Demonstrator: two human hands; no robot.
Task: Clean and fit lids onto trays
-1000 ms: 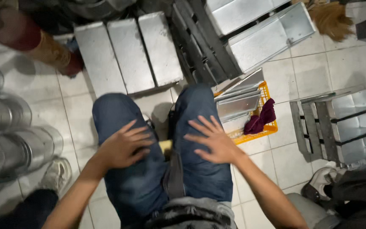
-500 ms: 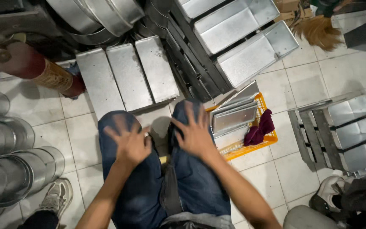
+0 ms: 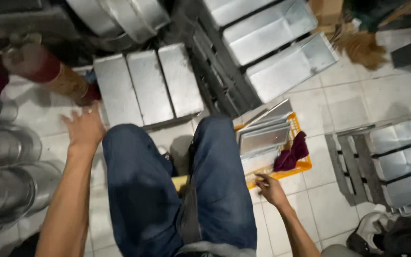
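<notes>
I sit with my knees in blue jeans (image 3: 167, 190) over a white tiled floor. My left hand (image 3: 85, 127) is stretched out to the left of my knee, fingers apart, holding nothing, close to a set of joined rectangular metal tins (image 3: 146, 85) lying on the floor. My right hand (image 3: 270, 189) is down beside my right thigh at the near rim of a yellow plastic crate (image 3: 301, 166). Whether its fingers grip the rim is unclear. The crate holds flat metal trays (image 3: 265, 135) and a dark red cloth (image 3: 292, 154).
Round metal tins (image 3: 5, 176) are stacked at the left. A fire extinguisher (image 3: 48, 71) lies at the upper left. More rectangular tin sets (image 3: 281, 47) lean at the top, and another set (image 3: 386, 162) lies at the right. A shoe (image 3: 372, 233) shows at the bottom right.
Both hands have left my knees. The left one swung out to the left towards the tins. The right one dropped down to the near edge of the yellow crate.
</notes>
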